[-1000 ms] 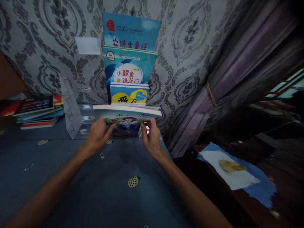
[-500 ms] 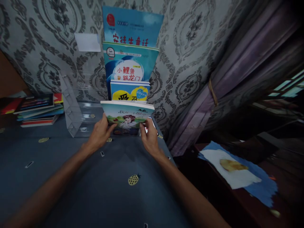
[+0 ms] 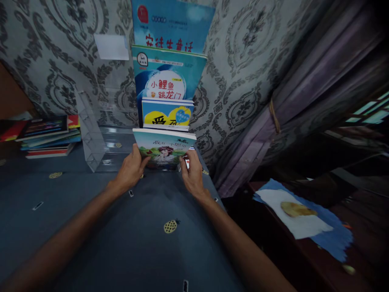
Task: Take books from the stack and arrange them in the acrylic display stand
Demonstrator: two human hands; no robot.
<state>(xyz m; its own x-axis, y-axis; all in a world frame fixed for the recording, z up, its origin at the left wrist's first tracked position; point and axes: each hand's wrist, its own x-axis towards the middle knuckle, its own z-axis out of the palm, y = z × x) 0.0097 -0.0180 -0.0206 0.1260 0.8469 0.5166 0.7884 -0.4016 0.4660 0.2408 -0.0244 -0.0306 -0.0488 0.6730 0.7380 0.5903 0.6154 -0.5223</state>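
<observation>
Between my two hands stands a green book [image 3: 165,156] with a drawn figure on its cover, at the lowest front tier of a clear rack [image 3: 91,138]. My left hand [image 3: 132,168] grips its left edge, thumb across the front. My right hand [image 3: 193,172] holds the right edge the same way. Behind it rise a blue and yellow book [image 3: 165,115], a teal book [image 3: 170,73] and a tall blue book [image 3: 173,24], one above another in the rack. A phone-like bright screen [image 3: 187,163] shows partly behind my right hand.
A pile of books [image 3: 50,136] lies at the left on the blue tablecloth [image 3: 91,231]. A white card [image 3: 112,47] is at the rack's top left. A purple curtain [image 3: 252,138] hangs at the right, above a dark red surface with a blue cloth [image 3: 337,239].
The green book sits slightly lower in the front tier, with both hands still on its sides. The view has tipped a little, so the upper books appear higher.
</observation>
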